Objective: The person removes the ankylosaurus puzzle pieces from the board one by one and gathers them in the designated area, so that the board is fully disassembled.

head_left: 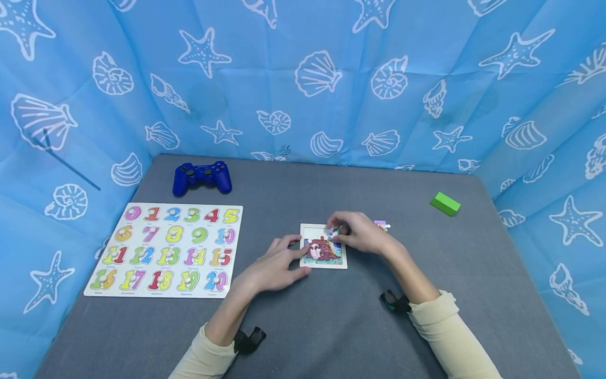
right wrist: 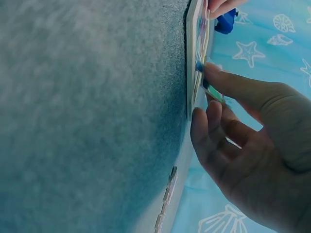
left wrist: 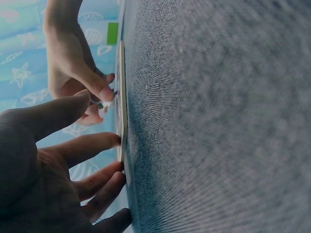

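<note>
The right hand (head_left: pixel 358 231) arches over the far-right corner of the square, white-framed jigsaw tray (head_left: pixel 326 267), its grip pinching a small, flat, multicoloured jigsaw piece (head_left: pixel 333 232), which projects from the fingertips at the tray's far part. The left hand (head_left: pixel 278 267) lies spread, grip wide, fingers touching the tray's left side.

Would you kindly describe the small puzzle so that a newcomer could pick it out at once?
On the grey table, look right of the large number board. The small puzzle lies there, its left side touched by the left hand. Its reddish picture, rather than rows of numbers, sets it apart.
</note>
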### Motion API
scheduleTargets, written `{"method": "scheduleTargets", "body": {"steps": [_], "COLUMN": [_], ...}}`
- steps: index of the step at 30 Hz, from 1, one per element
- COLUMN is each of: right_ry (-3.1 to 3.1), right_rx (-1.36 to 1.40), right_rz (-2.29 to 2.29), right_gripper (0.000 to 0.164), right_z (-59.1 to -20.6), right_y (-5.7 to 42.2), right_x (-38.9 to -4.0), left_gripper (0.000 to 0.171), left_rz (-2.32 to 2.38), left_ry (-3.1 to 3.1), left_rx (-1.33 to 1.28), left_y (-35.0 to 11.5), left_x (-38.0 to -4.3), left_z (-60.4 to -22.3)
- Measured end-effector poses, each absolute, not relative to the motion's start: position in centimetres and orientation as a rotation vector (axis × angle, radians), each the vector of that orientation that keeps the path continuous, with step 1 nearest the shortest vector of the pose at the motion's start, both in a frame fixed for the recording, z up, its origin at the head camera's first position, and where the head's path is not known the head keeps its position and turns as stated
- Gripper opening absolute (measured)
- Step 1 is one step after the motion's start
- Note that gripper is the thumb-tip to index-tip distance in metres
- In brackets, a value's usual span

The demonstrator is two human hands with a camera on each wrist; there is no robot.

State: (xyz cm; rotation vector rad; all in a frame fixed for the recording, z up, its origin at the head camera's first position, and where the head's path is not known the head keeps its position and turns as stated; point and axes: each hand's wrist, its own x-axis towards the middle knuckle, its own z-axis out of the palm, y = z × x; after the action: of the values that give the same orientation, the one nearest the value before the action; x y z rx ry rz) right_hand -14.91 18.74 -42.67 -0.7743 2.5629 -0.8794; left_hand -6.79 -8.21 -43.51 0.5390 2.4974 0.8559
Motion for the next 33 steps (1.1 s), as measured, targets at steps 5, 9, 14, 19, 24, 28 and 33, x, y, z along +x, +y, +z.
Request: {"method": "scheduleTargets", "body": {"steps": [5, 9, 14, 19, 24, 28, 33], "right_ry": [2.559, 2.553, 2.537, 2.504, 2.509, 2.517, 2.498], "right_rx": [-0.798, -0.776, -0.69, -0.616, -0.545, -0.49, -0.446], "right_rz": [-0.954, -1.028, -1.116, -1.218, -1.277, -1.304, -1.337], "right_gripper": [0.02, 0.02, 0.021, 0.021, 0.025, 0.026, 0.026], "right_z": [-42.6, -42.4, -42.2, -41.9, -41.8, -42.0, -42.4], "right_y": [19.2, 20.0, 21.8, 24.3, 27.1, 29.1, 30.9], "right_x": [-14.7, -14.5, -14.7, -15.1, -15.6, -15.8, -15.9], "left_gripper": [0.062, 0.062, 0.062, 0.062, 0.062, 0.062, 0.063], "left_rz": [0.852, 0.851, 0.847, 0.856, 0.868, 0.867, 0.858], "left_ry": [2.496, 2.499, 2.504, 2.507, 2.511, 2.511, 2.508], "left_rx": [0.539, 0.541, 0.54, 0.545, 0.556, 0.57, 0.577], "left_y": [-8.2, -8.2, -8.2, -8.2, -8.2, -8.2, -8.3], "left_x": [-6.8, -6.8, -6.7, -6.7, -6.6, -6.7, -6.8], "left_z": [-43.5, -43.4, -43.4, -43.5, -43.5, -43.5, -43.6]}}
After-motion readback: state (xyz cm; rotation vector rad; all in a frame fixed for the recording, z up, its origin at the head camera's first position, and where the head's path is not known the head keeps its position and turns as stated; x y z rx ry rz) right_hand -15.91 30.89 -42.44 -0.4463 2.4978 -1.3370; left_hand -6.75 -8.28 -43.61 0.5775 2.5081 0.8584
